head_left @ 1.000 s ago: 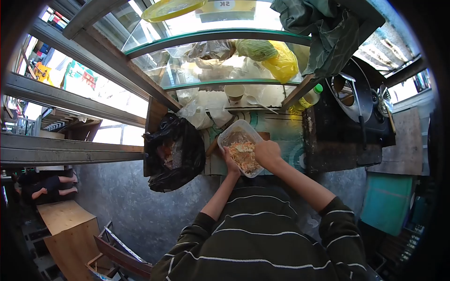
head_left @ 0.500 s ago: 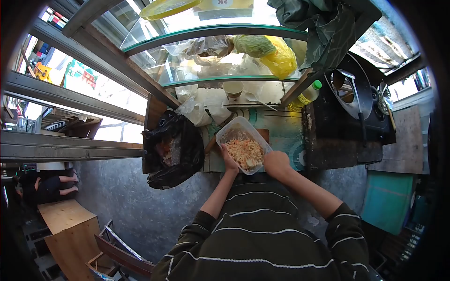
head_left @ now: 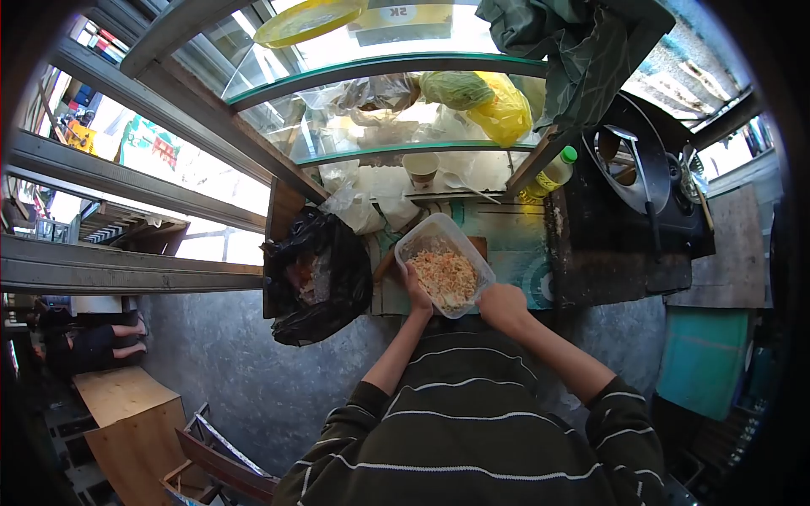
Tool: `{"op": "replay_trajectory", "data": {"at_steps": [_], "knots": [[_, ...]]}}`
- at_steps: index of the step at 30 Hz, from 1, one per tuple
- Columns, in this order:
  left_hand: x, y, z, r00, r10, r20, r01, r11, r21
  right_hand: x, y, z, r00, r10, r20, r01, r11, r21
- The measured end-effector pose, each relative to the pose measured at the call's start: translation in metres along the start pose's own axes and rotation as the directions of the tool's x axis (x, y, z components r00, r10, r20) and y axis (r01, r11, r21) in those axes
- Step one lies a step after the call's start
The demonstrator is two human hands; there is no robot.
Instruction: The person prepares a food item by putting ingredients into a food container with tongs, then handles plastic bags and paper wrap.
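A clear plastic container (head_left: 413, 239) holds a shredded, orange and pale food mix (head_left: 445, 277). It is tilted above the green patterned counter, over a brown wooden board (head_left: 479, 245). My left hand (head_left: 418, 291) grips the container's left side, thumb over the rim. My right hand (head_left: 504, 307) is closed at the lower right corner of the container; what its fingers hold, if anything, cannot be made out. Left of the container lies an open black plastic bag (head_left: 350, 282) with scraps inside.
Behind are a paper cup (head_left: 420, 168), a white spoon (head_left: 469, 187) and a glass case with a yellow bag (head_left: 504, 111). A green-capped bottle (head_left: 555, 173) and a wok (head_left: 634, 185) stand right. A person (head_left: 93, 344) is at far left.
The view has shifted slightly, so the scene sits a little lower and to the right. Both hands stay at the container, and the food's surface looks slightly rearranged.
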State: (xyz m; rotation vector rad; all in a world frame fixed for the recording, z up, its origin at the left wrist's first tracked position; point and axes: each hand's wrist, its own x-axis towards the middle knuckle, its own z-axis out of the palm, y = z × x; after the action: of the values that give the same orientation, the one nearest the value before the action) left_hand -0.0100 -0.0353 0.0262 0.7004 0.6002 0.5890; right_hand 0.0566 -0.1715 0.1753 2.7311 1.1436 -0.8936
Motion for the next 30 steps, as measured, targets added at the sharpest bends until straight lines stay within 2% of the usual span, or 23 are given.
{"op": "replay_trajectory", "data": {"at_steps": [1,3,4,6,7,9,10,12,13,15,16,17,18,19,20,21,23,25,26,27,28,30], "knots": [[0.006,-0.008,-0.008,1.000,0.002,0.001,-0.002,1.000,-0.003,-0.004,0.003,-0.013,0.998,0.056,-0.042,-0.055,0.998,0.031],[0.014,-0.018,-0.016,0.992,0.127,-0.004,-0.125,0.977,0.174,-0.003,0.010,-0.019,0.989,0.121,-0.082,-0.116,0.991,0.063],[0.013,-0.022,-0.016,0.992,0.123,0.001,-0.121,0.977,0.173,0.001,0.013,-0.014,0.981,0.168,-0.099,-0.161,0.984,0.079],[0.008,-0.026,-0.012,0.984,0.179,-0.005,-0.164,0.913,0.373,0.010,0.016,0.006,0.968,0.219,-0.120,-0.208,0.973,0.099],[0.003,-0.018,0.001,0.984,0.180,0.001,-0.167,0.912,0.374,0.012,0.013,0.027,0.968,0.234,-0.090,-0.226,0.969,0.097],[-0.012,0.002,0.033,0.955,0.293,-0.047,-0.205,0.765,0.610,0.005,0.005,0.044,0.967,0.249,-0.063,-0.242,0.966,0.093],[-0.013,0.001,0.034,0.956,0.290,-0.048,-0.202,0.765,0.612,-0.002,-0.002,0.049,0.967,0.251,-0.037,-0.245,0.961,0.129],[-0.017,0.001,0.038,0.952,0.294,0.084,-0.266,0.659,0.704,-0.009,-0.011,0.053,0.965,0.262,-0.008,-0.257,0.952,0.168],[-0.019,0.002,0.041,0.953,0.288,0.091,-0.266,0.659,0.703,-0.012,-0.014,0.053,0.970,0.244,0.015,-0.243,0.954,0.174],[-0.022,0.006,0.047,0.966,0.210,0.151,-0.251,0.623,0.741,-0.016,-0.014,0.048,0.972,0.233,0.027,-0.234,0.955,0.182],[-0.018,-0.004,0.035,0.965,0.212,0.157,-0.257,0.624,0.738,-0.017,-0.012,0.045,0.981,0.183,0.071,-0.191,0.971,0.141],[-0.012,-0.014,0.019,0.980,0.145,0.137,-0.199,0.652,0.732,-0.020,-0.010,0.041,0.984,0.133,0.117,-0.145,0.984,0.104],[-0.007,-0.021,0.009,0.990,0.075,0.118,-0.138,0.674,0.726,-0.022,-0.005,0.031,0.984,0.137,0.113,-0.149,0.983,0.105],[-0.006,-0.012,0.013,0.990,0.075,0.122,-0.141,0.674,0.725,-0.023,0.004,0.014,0.983,0.156,0.099,-0.165,0.983,0.082],[-0.004,-0.002,0.017,0.992,-0.091,0.085,0.053,0.926,0.373,-0.024,0.009,-0.003,0.981,0.173,0.086,-0.178,0.982,0.058],[-0.003,0.008,0.022,0.960,-0.252,0.122,0.260,0.964,-0.052,-0.026,0.009,-0.019,0.982,0.171,0.081,-0.176,0.983,0.056],[0.001,0.015,0.027,0.966,-0.227,0.126,0.236,0.970,-0.054,-0.027,0.010,-0.043,0.964,0.262,-0.047,-0.259,0.964,0.057],[0.008,0.008,0.021,0.973,-0.197,0.122,0.205,0.977,-0.063,-0.017,0.011,-0.048,0.963,0.253,-0.093,-0.250,0.967,0.044],[0.015,0.001,0.015,0.994,-0.106,0.019,0.102,0.983,0.150,-0.010,0.009,-0.047,0.960,0.243,-0.138,-0.240,0.970,0.038],[0.020,-0.004,0.009,0.998,0.012,-0.069,0.014,0.932,0.363,0.001,0.011,-0.039,0.965,0.220,-0.143,-0.219,0.975,0.029],[0.020,-0.001,0.011,0.996,0.037,-0.086,-0.004,0.934,0.358,0.015,0.016,-0.024,0.965,0.181,-0.190,-0.175,0.983,0.047],[0.015,0.003,0.018,0.977,-0.067,-0.205,0.090,0.990,0.109,0.033,0.016,-0.008,0.966,0.101,-0.237,-0.093,0.995,0.043]]}}
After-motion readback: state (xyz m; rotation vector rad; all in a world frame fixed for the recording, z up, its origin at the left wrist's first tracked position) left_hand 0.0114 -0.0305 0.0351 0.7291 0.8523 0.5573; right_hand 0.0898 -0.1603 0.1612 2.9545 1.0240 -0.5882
